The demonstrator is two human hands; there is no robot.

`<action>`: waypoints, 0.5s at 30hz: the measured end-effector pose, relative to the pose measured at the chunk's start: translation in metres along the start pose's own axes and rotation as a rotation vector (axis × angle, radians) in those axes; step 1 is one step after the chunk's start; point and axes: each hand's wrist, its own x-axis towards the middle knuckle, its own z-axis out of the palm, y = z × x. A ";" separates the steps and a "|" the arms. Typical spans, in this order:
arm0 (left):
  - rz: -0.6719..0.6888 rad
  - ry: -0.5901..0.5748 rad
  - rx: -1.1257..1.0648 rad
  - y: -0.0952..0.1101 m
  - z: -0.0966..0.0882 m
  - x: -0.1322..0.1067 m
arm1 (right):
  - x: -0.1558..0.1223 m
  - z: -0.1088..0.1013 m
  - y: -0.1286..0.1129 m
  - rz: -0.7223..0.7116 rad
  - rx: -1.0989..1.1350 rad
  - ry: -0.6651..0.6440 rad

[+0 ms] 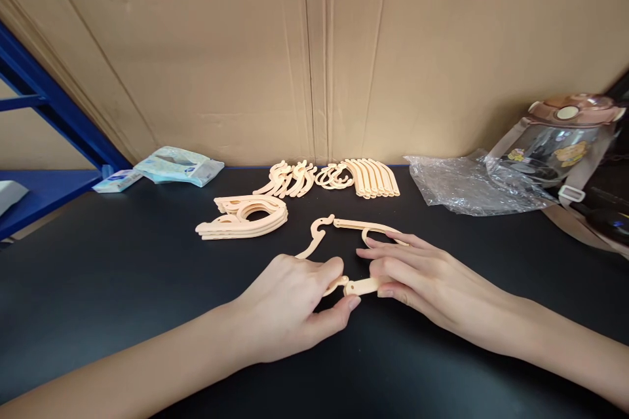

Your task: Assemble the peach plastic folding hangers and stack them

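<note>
Pale peach plastic hanger pieces (344,226) lie on the black table (122,288) between my hands. My left hand (289,304) pinches one curved piece near its joint, thumb under and fingers over. My right hand (417,275) is closed on the adjoining short piece (361,286), with its fingers lying across another arm of the hanger. The two pieces meet between my fingertips. A stack of folded peach hangers (243,216) sits behind my left hand.
Rows of loose hook pieces (292,178) and arm pieces (376,178) lie by the cardboard wall. Tissue packs (179,165) sit at the back left beside a blue shelf frame (54,111). A crumpled clear plastic bag (466,186) and a water bottle (560,137) are at the right.
</note>
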 end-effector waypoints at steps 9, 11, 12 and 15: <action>0.060 -0.055 0.071 0.001 -0.001 0.000 | -0.001 0.002 0.001 0.014 0.020 -0.048; 0.079 -0.066 0.103 0.001 0.000 0.000 | -0.001 0.003 0.001 0.010 0.022 -0.053; 0.091 -0.072 0.121 0.001 0.000 0.000 | -0.001 0.003 0.001 0.006 0.021 -0.055; 0.132 -0.076 0.174 0.001 0.001 0.001 | -0.002 0.004 0.002 -0.006 0.017 -0.056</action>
